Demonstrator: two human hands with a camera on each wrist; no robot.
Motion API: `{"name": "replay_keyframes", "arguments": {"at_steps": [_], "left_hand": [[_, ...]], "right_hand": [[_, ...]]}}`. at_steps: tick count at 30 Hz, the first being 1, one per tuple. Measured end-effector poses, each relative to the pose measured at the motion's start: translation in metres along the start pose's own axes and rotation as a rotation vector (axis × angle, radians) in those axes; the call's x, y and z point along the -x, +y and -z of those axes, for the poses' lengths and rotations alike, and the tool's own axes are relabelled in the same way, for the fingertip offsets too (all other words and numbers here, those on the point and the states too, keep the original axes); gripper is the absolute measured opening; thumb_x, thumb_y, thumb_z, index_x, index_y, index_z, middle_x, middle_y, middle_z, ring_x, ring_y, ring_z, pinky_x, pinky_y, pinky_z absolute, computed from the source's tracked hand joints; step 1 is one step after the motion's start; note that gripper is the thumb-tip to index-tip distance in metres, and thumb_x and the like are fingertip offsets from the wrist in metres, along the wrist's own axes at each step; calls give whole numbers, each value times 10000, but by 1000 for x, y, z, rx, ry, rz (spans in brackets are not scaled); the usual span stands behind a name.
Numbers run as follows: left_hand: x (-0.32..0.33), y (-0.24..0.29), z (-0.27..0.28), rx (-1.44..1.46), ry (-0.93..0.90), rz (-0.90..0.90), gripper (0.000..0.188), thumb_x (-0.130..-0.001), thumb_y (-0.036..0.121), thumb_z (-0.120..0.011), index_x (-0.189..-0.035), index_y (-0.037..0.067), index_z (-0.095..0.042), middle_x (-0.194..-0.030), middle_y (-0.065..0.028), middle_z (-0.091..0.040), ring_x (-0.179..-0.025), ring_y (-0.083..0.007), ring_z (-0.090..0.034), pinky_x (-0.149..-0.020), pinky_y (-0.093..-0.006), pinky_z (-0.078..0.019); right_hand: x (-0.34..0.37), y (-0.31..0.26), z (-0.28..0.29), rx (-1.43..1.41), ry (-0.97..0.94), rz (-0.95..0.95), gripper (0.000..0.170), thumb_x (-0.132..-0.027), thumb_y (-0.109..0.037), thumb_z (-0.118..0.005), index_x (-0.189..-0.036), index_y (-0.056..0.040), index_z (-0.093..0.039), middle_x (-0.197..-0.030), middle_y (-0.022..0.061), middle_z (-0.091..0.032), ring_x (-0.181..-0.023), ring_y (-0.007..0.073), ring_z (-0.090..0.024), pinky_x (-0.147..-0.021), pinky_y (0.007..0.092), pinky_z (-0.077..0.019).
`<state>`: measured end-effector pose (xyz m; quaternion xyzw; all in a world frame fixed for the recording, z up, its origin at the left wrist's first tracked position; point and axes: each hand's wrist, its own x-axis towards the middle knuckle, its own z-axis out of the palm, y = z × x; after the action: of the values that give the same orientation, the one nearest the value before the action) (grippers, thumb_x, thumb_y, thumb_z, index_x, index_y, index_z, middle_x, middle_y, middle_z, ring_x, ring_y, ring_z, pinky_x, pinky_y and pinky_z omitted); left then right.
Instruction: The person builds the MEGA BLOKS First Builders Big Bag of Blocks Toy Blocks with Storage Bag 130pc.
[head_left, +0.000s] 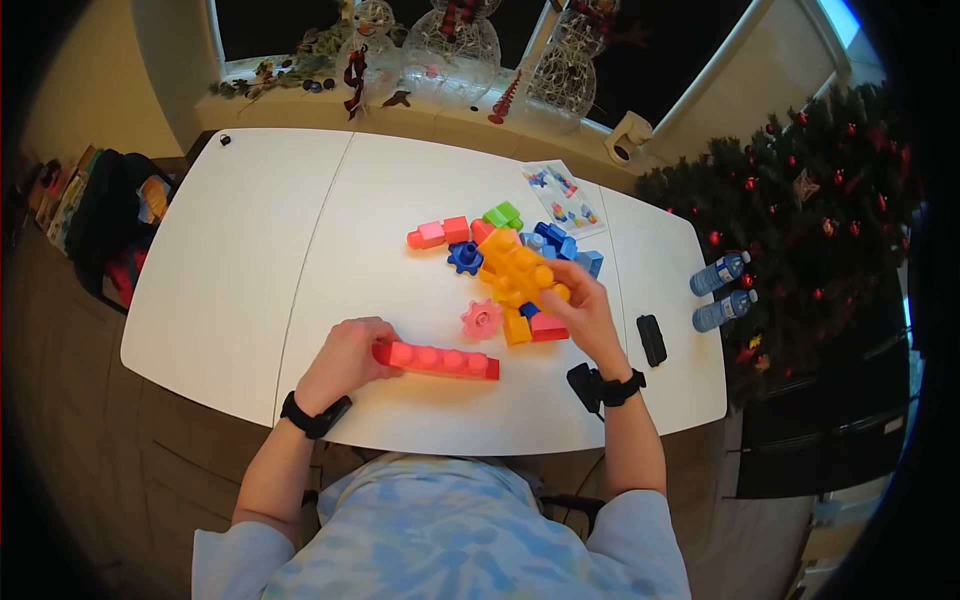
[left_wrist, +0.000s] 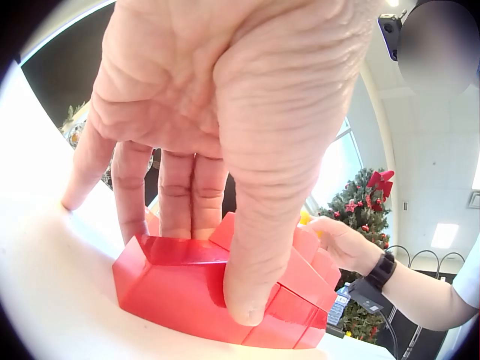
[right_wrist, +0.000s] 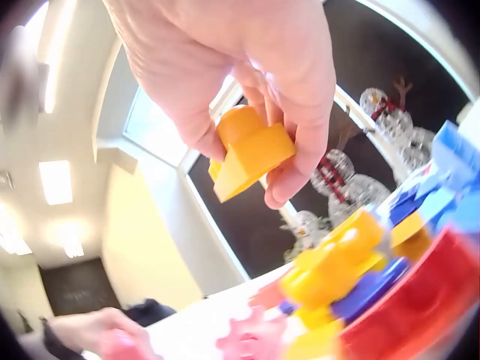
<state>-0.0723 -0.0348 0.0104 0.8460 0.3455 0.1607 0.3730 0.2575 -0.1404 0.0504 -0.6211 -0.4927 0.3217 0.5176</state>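
Note:
My left hand grips one end of a long row of red and pink toy blocks low over the near part of the table. In the left wrist view, the thumb presses the near side of the row, and the fingers reach down behind it. My right hand is over the block pile. In the right wrist view, it pinches a yellow toy block between thumb and fingers, above the other pieces. A yellow studded piece and a red block lie below.
Loose blue blocks, a green block and a pink gear lie about the pile. Behind is a picture sheet. A black case and two water bottles are at the right.

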Motion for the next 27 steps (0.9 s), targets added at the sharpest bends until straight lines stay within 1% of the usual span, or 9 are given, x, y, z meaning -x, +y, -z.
{"name": "replay_keyframes", "arguments": {"at_steps": [1,3,6,10,12,15,20,22,27], "left_hand": [[-1,0,-1,8,7,-1,339,-641,112,-914,-912,36,-726,-897,-116,-735,-804,-299,-701,-750,-374,-564],[-1,0,-1,-1,3,2,340,-640,112,-915,-912,38,-727,-897,-114,-736,-801,-299,-700,-747,-374,-563],[-1,0,-1,-12,9,5,338,-639,111,-916,-912,40,-728,-894,-109,-736,-798,-299,-697,-746,-373,-561],[0,-4,-2,-7,18,-13,328,-645,107,-911,-908,40,-727,-881,-106,-732,-797,-295,-692,-750,-370,-558],[-1,-3,-1,-4,12,-12,327,-647,105,-909,-911,40,-726,-881,-108,-730,-799,-294,-690,-750,-369,-557],[0,0,0,1,5,-2,327,-651,101,-904,-919,43,-726,-887,-111,-729,-802,-293,-690,-750,-369,-556],[0,2,0,-9,23,-20,271,-661,89,-865,-871,24,-707,-858,-125,-715,-802,-302,-700,-741,-391,-565],[0,0,-2,16,13,-33,352,-668,87,-862,-972,26,-695,-853,-125,-715,-805,-305,-699,-747,-397,-562],[0,4,-2,62,8,69,583,-663,88,-880,-1190,43,-634,-876,-113,-716,-820,-302,-698,-757,-392,-563]], "right_hand": [[7,-1,-11,109,-102,-18,372,-940,-114,-713,-1297,-39,-639,-1047,38,-696,-801,57,-606,-719,221,-500],[20,-14,-30,293,-293,-30,383,-946,-156,-713,-1309,-52,-651,-1022,33,-679,-797,74,-583,-711,221,-477],[21,24,-49,243,-349,44,399,-959,-179,-695,-1337,-67,-635,-1085,68,-711,-852,114,-614,-764,255,-495],[14,30,-46,276,-335,-28,399,-961,-179,-682,-1346,-87,-630,-1172,124,-725,-954,204,-673,-855,312,-523],[9,36,-40,365,-224,-47,402,-967,-166,-666,-1360,-96,-616,-1244,162,-712,-1078,285,-691,-926,356,-529],[6,35,-33,408,-139,-15,416,-967,-163,-665,-1375,-105,-605,-1222,169,-711,-1134,314,-683,-946,372,-530],[14,20,-48,358,-221,22,405,-959,-165,-681,-1350,-81,-616,-1134,146,-728,-1089,266,-704,-931,346,-534],[14,14,-58,422,-404,29,363,-961,-168,-687,-1305,-60,-646,-1087,126,-731,-1026,223,-707,-906,333,-536],[11,29,-68,240,-514,-50,325,-1018,-194,-630,-1311,-61,-668,-1068,96,-740,-955,161,-683,-872,316,-533]]}}
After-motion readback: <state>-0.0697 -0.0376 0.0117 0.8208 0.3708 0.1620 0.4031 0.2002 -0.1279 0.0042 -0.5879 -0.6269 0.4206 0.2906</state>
